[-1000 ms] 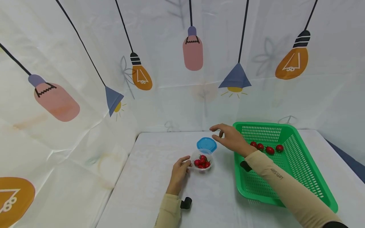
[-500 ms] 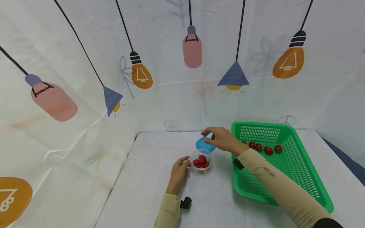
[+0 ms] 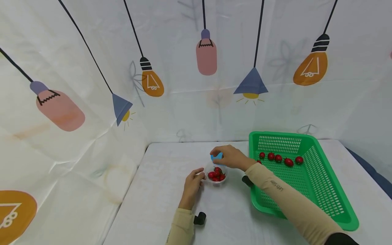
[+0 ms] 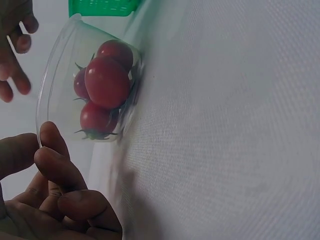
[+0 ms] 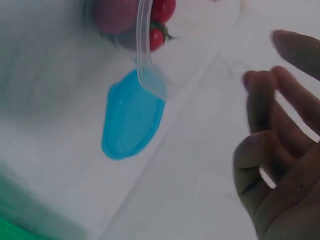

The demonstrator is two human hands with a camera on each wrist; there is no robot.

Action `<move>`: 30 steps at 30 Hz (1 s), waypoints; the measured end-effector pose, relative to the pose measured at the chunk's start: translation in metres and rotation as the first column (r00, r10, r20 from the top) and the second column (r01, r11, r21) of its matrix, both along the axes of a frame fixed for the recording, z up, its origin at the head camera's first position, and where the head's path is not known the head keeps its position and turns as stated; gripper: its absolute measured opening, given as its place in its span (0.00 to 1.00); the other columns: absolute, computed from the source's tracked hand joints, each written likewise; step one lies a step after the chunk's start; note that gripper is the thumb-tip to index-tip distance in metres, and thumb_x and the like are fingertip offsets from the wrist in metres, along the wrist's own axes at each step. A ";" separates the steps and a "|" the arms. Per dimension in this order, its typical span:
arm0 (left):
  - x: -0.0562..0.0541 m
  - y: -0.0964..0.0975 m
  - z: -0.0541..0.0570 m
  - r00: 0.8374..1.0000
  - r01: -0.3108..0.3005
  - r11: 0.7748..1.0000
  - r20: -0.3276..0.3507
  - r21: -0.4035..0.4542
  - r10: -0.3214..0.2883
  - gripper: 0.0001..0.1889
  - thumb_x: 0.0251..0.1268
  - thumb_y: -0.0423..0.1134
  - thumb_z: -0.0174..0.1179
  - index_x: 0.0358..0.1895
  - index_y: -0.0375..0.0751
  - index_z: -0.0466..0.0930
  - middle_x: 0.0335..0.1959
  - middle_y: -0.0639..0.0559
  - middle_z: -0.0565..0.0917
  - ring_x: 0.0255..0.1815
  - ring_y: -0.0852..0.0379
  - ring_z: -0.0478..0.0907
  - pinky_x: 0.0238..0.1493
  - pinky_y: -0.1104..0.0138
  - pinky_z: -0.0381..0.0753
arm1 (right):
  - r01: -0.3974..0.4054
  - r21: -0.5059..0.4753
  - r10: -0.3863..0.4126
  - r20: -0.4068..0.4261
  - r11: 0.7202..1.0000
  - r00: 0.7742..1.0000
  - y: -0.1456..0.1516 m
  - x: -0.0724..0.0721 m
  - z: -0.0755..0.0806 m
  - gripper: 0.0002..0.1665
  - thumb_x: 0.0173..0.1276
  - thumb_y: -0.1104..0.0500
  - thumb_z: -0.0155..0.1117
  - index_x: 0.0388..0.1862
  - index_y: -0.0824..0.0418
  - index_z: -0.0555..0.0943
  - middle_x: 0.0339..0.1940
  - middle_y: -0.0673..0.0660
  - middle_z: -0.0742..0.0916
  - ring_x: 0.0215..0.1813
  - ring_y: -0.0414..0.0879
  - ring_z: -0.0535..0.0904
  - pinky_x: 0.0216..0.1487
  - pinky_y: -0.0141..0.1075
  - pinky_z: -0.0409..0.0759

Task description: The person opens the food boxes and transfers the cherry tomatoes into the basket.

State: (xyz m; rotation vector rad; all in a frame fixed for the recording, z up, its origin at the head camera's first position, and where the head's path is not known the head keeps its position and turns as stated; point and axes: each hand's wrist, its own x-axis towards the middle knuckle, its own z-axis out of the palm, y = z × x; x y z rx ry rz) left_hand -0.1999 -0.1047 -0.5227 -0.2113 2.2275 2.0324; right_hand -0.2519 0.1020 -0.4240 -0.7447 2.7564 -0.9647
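Note:
A clear round plastic tub (image 4: pixel 62 85) holding several cherry tomatoes (image 4: pixel 106 82) stands on the white table. My left hand (image 3: pixel 191 186) pinches the tub's near-left rim between thumb and fingertips, the other fingers curled below. Behind the tub lies a blue lid (image 5: pixel 132 117), flat on the table. My right hand (image 3: pixel 231 157) hovers over the lid and the tub's far side, fingers loosely bent with nothing between them. In the head view it covers much of the lid. The right wrist view shows the lid apart from the right fingertips (image 5: pixel 260 80).
A green slotted basket (image 3: pixel 333 182) stands at the right, under my right forearm. Several more cherry tomatoes (image 3: pixel 289 162) lie along its far part. A white cloth wall printed with lamps (image 3: pixel 206 56) rises behind the table's back edge.
My right hand has moved left and down from beside the basket to over the lid. My left hand has stayed at the tub's rim.

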 end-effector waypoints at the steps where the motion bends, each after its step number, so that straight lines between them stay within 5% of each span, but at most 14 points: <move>1: 0.000 0.000 0.000 1.000 0.002 1.000 -0.001 0.004 -0.002 0.20 0.74 0.42 0.58 0.63 0.37 0.79 0.36 0.46 0.86 0.27 0.56 0.72 0.32 0.67 0.70 | -0.008 0.026 0.008 0.021 1.000 1.000 -0.001 0.000 -0.002 0.19 0.69 0.55 0.70 0.58 0.57 0.83 0.53 0.56 0.87 0.51 0.51 0.83 0.52 0.45 0.81; 7: 0.000 -0.001 0.000 1.000 0.002 1.000 0.004 0.017 -0.002 0.19 0.75 0.41 0.58 0.63 0.36 0.78 0.36 0.46 0.86 0.27 0.57 0.72 0.32 0.66 0.70 | -0.054 0.146 0.041 0.089 0.988 0.995 -0.014 0.002 -0.009 0.19 0.68 0.56 0.71 0.57 0.57 0.84 0.52 0.55 0.87 0.60 0.56 0.78 0.57 0.53 0.78; 17: -0.001 -0.002 0.000 1.000 0.007 1.000 0.004 0.002 -0.007 0.18 0.74 0.40 0.58 0.62 0.36 0.79 0.35 0.47 0.86 0.28 0.56 0.73 0.34 0.65 0.71 | -0.035 0.212 -0.007 0.194 0.977 0.981 -0.024 0.007 -0.018 0.15 0.64 0.61 0.75 0.50 0.58 0.86 0.42 0.54 0.87 0.45 0.48 0.81 0.45 0.45 0.83; 30: 0.000 -0.002 0.003 1.000 0.000 1.000 0.007 -0.001 0.000 0.19 0.73 0.40 0.59 0.62 0.36 0.79 0.34 0.47 0.86 0.28 0.54 0.73 0.35 0.64 0.72 | -0.029 0.238 -0.036 0.263 0.971 0.964 -0.026 0.005 -0.024 0.15 0.60 0.67 0.76 0.46 0.56 0.87 0.41 0.52 0.87 0.46 0.47 0.80 0.48 0.44 0.83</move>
